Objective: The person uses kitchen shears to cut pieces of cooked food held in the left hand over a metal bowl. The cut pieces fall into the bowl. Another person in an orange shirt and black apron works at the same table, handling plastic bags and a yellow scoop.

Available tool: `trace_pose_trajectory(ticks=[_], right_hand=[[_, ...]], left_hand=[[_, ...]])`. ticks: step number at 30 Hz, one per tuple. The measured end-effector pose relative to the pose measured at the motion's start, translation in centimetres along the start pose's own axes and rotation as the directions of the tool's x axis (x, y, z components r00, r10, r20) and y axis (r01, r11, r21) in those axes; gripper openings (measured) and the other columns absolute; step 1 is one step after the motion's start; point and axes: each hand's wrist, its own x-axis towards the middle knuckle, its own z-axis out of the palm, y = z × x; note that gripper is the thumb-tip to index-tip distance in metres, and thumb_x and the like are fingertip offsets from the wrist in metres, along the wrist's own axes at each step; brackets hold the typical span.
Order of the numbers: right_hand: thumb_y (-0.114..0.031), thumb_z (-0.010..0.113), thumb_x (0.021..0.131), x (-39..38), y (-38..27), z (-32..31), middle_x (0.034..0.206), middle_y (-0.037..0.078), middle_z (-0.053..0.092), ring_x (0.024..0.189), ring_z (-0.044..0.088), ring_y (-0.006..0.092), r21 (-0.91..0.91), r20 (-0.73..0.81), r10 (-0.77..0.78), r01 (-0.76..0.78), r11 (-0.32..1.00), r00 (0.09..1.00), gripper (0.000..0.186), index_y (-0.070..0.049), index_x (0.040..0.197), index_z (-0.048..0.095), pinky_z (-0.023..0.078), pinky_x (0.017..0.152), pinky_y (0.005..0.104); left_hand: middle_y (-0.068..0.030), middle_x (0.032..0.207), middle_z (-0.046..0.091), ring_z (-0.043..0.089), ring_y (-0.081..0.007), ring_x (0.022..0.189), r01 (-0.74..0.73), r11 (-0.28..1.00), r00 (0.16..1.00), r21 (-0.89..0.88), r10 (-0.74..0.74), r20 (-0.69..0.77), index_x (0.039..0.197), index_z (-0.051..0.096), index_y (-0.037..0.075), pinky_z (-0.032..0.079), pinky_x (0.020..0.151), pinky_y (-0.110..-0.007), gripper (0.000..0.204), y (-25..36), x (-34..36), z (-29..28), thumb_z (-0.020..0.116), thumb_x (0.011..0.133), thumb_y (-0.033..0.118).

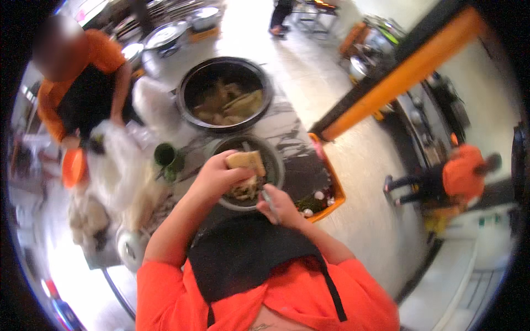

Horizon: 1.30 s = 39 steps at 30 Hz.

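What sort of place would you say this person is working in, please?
Most likely a commercial kitchen or food-prep area. A large pot of cut food stands on the marble counter, metal basins sit further back, and the left hand holds a pale food piece over a bowl.

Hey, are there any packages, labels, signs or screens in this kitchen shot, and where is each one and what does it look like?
None that can be made out clearly: no labels, signs or screens.
Closest to packaging: white bags or wrapping, heaped left of the grey bowl over which the left hand holds a tan food piece; soft and blurred.
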Motion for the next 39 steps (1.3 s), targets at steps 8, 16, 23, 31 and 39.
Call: trace_pose_trajectory(ticks=[8,16,23,31,39], right_hand=[[-0.043,0.057,0.086,0.7,-2.1,-0.5,0.073,0.009,0.058,0.071,0.055,0.015,0.208,0.028,0.155,-0.158,0.965,0.987,0.041,-0.002,0.09,0.056,0.044,0.067,0.0307],[-0.062,0.042,0.086,0.2,-3.2,-1.1,0.077,0.017,0.054,0.076,0.056,0.0283,0.106,0.116,0.234,-0.247,0.963,0.965,0.061,-0.002,0.09,0.049,0.043,0.068,0.0379],[-0.068,0.046,0.079,-0.3,-5.6,-1.9,0.089,0.023,0.056,0.087,0.056,0.0406,-0.095,0.019,0.196,-0.194,0.976,0.98,0.068,-0.001,0.091,0.044,0.044,0.073,0.0444],[-0.071,0.046,0.077,-0.2,-6.0,-2.7,0.099,0.023,0.058,0.095,0.056,0.0392,-0.021,0.055,0.286,-0.286,0.958,0.957,0.074,0.0,0.098,0.049,0.043,0.079,0.0442],[-0.061,0.048,0.083,0.0,-5.5,-2.5,0.085,0.023,0.055,0.084,0.055,0.0416,0.013,0.026,0.219,-0.219,0.976,0.975,0.059,-0.003,0.088,0.046,0.042,0.071,0.0437]], left_hand=[[-0.0035,0.087,0.058,0.056,-0.0117,0.076,0.018,0.998,0.995,0.052,-0.013,-0.101,0.098,0.056,0.0,0.045,0.067,-0.024,0.022,2.6,-0.7,1.6,0.059,0.077,0.005],[-0.0067,0.099,0.054,0.056,-0.0154,0.085,-0.218,0.942,0.965,-0.254,0.169,-0.201,0.111,0.049,0.002,0.049,0.077,-0.028,0.03,2.1,1.3,-0.5,0.055,0.082,0.001],[-0.0053,0.1,0.054,0.054,-0.0124,0.088,-0.374,0.92,0.86,0.116,0.39,-0.328,0.11,0.048,0.0,0.045,0.076,-0.023,0.028,3.4,1.3,1.6,0.057,0.084,0.0],[-0.0059,0.1,0.055,0.055,-0.0138,0.089,-0.286,0.958,0.936,0.017,0.283,-0.209,0.11,0.049,-0.001,0.046,0.078,-0.026,0.028,3.0,0.8,1.8,0.057,0.083,0.002],[-0.006,0.1,0.055,0.056,-0.015,0.089,-0.273,0.959,0.946,-0.08,0.252,-0.206,0.111,0.047,0.001,0.048,0.079,-0.027,0.03,3.8,0.9,2.0,0.057,0.083,0.003]])
